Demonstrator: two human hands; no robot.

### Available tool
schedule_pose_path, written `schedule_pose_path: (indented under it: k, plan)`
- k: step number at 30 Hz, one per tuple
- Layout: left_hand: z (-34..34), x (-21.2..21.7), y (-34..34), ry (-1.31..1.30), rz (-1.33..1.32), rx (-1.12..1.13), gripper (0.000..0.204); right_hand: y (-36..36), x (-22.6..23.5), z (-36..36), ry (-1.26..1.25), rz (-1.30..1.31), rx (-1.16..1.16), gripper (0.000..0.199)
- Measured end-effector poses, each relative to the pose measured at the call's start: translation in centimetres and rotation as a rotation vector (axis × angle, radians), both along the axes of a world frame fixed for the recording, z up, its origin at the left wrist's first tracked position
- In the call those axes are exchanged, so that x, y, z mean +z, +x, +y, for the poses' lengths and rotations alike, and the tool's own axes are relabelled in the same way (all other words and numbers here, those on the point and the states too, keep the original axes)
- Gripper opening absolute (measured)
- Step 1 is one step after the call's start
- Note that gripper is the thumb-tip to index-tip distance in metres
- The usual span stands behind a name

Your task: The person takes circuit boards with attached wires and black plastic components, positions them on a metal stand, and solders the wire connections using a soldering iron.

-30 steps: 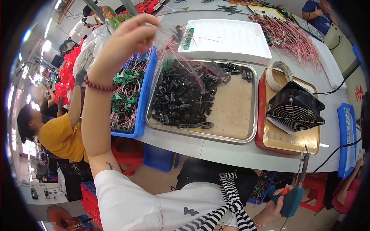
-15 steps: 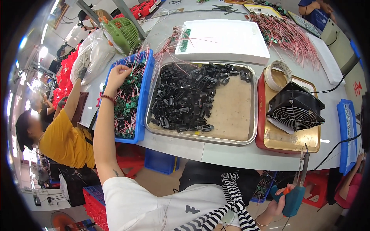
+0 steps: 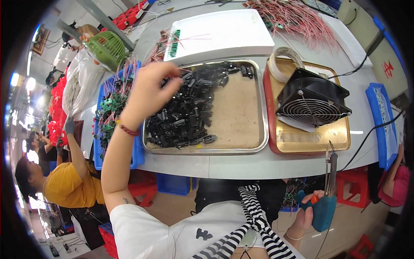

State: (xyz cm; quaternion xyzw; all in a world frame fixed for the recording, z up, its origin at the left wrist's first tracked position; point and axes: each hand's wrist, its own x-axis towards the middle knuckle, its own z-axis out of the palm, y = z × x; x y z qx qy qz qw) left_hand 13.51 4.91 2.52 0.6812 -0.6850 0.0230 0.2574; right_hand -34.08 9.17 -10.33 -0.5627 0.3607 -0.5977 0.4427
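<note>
My left hand (image 3: pixel 156 88) hangs over the left part of a metal tray (image 3: pixel 264 108). Its fingers are curved, thumb and forefinger apart, and nothing shows between them. Below it in the tray lies a heap of small black plastic parts (image 3: pixel 183 123). Just left of my forearm stands a blue bin (image 3: pixel 139 157) filled with green circuit boards (image 3: pixel 113 103) and red and white wires. Low at the right, my right hand (image 3: pixel 305 213) is wrapped round the teal grip of a soldering gun (image 3: pixel 324 212) with an orange trigger. Its tip points up by the table edge.
A black fan (image 3: pixel 314 97) and a roll of tape (image 3: pixel 282 64) stand on a red-and-gold tin (image 3: pixel 310 142). Behind the tray are a white foam tray (image 3: pixel 224 32), bundled wires (image 3: pixel 297 26) and a green fan (image 3: pixel 105 47). A person in yellow (image 3: pixel 71 185) sits left.
My left hand has moved from the blue bin rightward over the metal tray, its fingers coming apart. The view has shifted, and my right hand still grips the soldering gun.
</note>
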Motion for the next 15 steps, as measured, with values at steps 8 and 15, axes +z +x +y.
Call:
schedule_pose_path:
  k: [8,15]
  plan:
    - [-12.4,-8.1,-6.3,0.021,-0.280,-0.143,0.022,0.3,1.1,0.8,0.097,-0.017,-0.119,0.052]
    - [-11.8,-7.6,-7.7,0.137,-0.377,-0.260,0.019,-2.2,-0.3,0.7,0.066,0.012,-0.126,0.049]
